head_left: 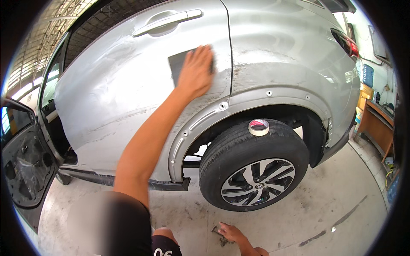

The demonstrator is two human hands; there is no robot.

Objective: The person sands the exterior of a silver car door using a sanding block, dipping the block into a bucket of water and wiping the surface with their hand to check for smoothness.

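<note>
My left hand is pressed flat on a dark grey sheet of sandpaper, holding it against the silver car's rear door. The fingers are slightly blurred and point upward, below the door handle. Around the hand the door's paint is dull and patchy, with dark scuffs and scratches lower down and near the panel gap. Low over the floor, by my knees, is my right hand. Its fingers are bent around a small dark edge; what it is cannot be made out.
A roll of masking tape rests on top of the rear tyre, under the bare wheel arch. An open front door stands at the left. A wooden desk and a blue water bottle are at the right.
</note>
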